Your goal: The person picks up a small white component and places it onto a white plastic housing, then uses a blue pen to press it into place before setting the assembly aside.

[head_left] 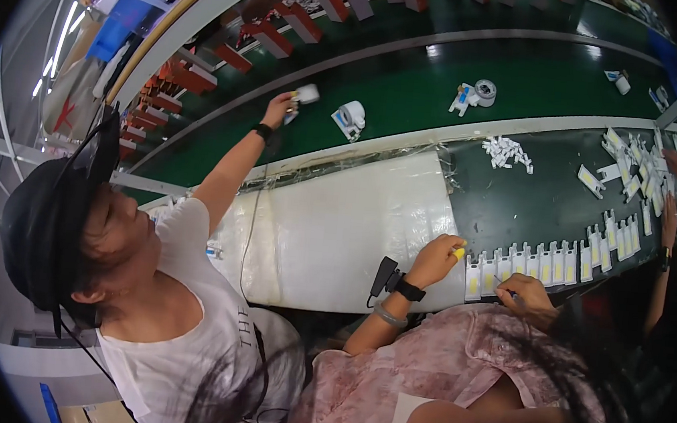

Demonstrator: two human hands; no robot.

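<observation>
A row of flat white plastic pieces (522,265), each with a yellow rectangle, stands along the near edge of the dark worktop. At the row's left end is my left hand (434,262), fingers bent and pressed together, with yellow covers on the tips; anything between them is too small to make out. My right hand (530,299) is curled close to the near side of the same row. A small dark bit shows at its fingers, but I cannot tell what it is. A black strap with a small box (385,281) is on my left wrist.
A co-worker's hand (280,110) at left holds a white part over the green conveyor belt (401,88), which carries other white parts. Small white pieces (508,153) lie heaped on the worktop. Another person's hands (670,218) are at a pile at right. A pale sheet (353,229) covers the left worktop.
</observation>
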